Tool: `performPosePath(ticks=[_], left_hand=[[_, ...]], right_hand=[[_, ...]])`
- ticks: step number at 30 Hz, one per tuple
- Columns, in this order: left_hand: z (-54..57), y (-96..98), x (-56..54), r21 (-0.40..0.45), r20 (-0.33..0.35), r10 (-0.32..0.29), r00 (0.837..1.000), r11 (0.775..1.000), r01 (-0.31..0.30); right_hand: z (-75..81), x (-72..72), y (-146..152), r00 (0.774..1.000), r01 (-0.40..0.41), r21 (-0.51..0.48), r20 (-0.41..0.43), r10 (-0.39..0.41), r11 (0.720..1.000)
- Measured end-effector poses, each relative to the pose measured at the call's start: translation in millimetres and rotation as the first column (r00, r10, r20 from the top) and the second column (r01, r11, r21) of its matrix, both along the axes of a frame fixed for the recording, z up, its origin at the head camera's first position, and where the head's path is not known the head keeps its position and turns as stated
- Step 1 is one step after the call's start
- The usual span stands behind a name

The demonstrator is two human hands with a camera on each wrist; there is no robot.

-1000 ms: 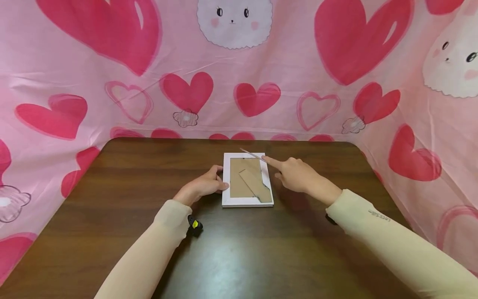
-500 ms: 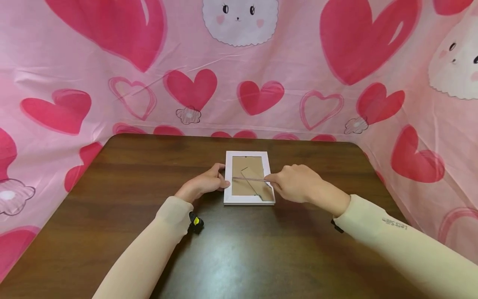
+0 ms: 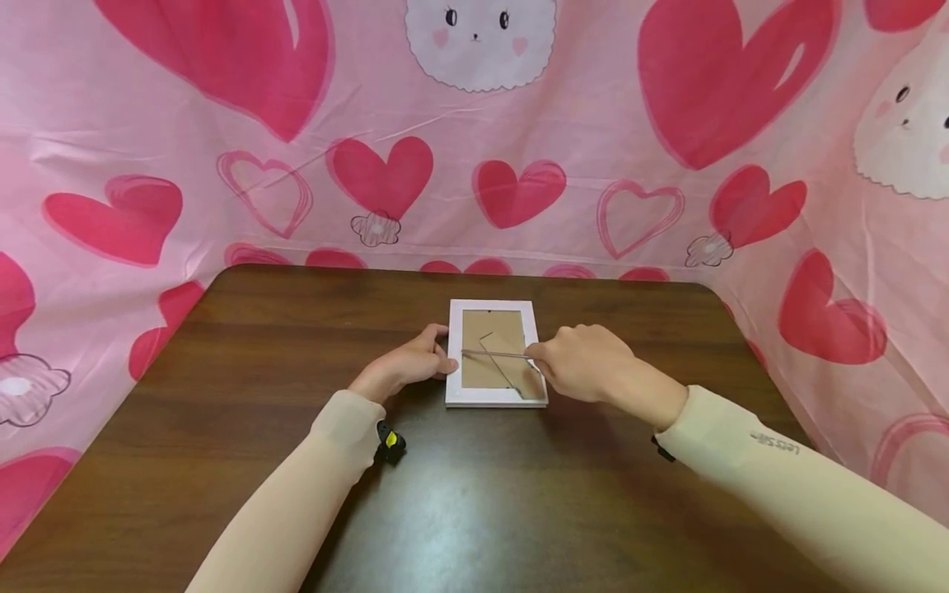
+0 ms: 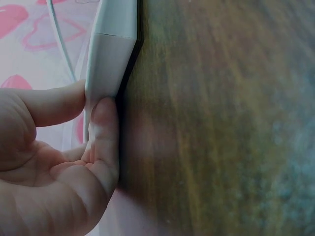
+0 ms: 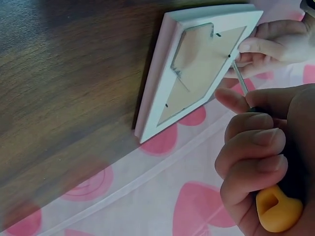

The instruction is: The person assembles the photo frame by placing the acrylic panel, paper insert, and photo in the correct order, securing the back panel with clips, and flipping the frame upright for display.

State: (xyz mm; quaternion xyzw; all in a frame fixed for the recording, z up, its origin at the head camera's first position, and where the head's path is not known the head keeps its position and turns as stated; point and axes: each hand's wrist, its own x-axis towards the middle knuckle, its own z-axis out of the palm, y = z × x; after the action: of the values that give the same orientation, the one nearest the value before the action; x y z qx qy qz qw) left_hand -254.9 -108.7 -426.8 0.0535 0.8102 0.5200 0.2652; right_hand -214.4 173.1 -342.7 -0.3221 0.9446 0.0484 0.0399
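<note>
A white picture frame (image 3: 485, 397) lies face down on the table, its brown backing board (image 3: 482, 319) and angled stand flap showing. My left hand (image 3: 408, 361) holds the frame's left side; in the left wrist view the thumb presses on the rim and a finger (image 4: 104, 130) lies along the side wall. My right hand (image 3: 589, 362) grips a screwdriver (image 5: 278, 211) with a black handle and yellow end. Its thin shaft (image 3: 495, 355) reaches across the board to the left inner edge. In the right wrist view the tip is by a small black tab (image 5: 229, 56).
The dark wooden table (image 3: 437, 511) extends around the frame. Pink cloth (image 3: 445, 198) with hearts hangs behind and at both sides. A small black and yellow device (image 3: 390, 442) sits at my left wrist.
The screwdriver has swung down from the frame's upper right to lie across the backing board, its tip at the left inner edge. My left hand keeps its hold. Little differs over the last half second.
</note>
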Motion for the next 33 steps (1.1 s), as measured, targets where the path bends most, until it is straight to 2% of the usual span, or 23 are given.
performPosePath(ticks=[10,15,19,23,30,33], left_hand=[[-1.0,0.5,0.0,-0.003,-0.011,-0.002,1.000,1.000,0.002],[-0.1,1.4,0.2,-0.008,-0.019,0.001,1.000,1.000,-0.002],[0.2,1.0,1.1,-0.011,-0.016,0.000,1.000,1.000,0.000],[-0.5,-1.2,1.1,-0.008,-0.020,0.002,1.000,1.000,-0.002],[-3.2,-1.5,1.4,-0.004,-0.026,0.007,1.000,1.000,-0.007],[-1.9,1.7,0.2,-0.004,-0.029,0.002,1.000,1.000,-0.002]], right_hand=[[9.9,5.1,-10,1.000,0.014,0.040,0.004,-0.014,0.999],[23.2,5.5,-23,0.999,0.010,0.136,-0.040,-0.004,0.991],[36.7,5.4,-41,0.997,0.013,0.260,-0.077,0.007,0.966],[51.0,1.6,-62,0.995,0.028,0.372,-0.101,0.010,0.928],[66.2,-7.2,-90,0.998,0.054,0.485,-0.065,-0.026,0.873],[69.2,-9.6,-94,0.997,0.078,0.496,-0.049,-0.062,0.865]])
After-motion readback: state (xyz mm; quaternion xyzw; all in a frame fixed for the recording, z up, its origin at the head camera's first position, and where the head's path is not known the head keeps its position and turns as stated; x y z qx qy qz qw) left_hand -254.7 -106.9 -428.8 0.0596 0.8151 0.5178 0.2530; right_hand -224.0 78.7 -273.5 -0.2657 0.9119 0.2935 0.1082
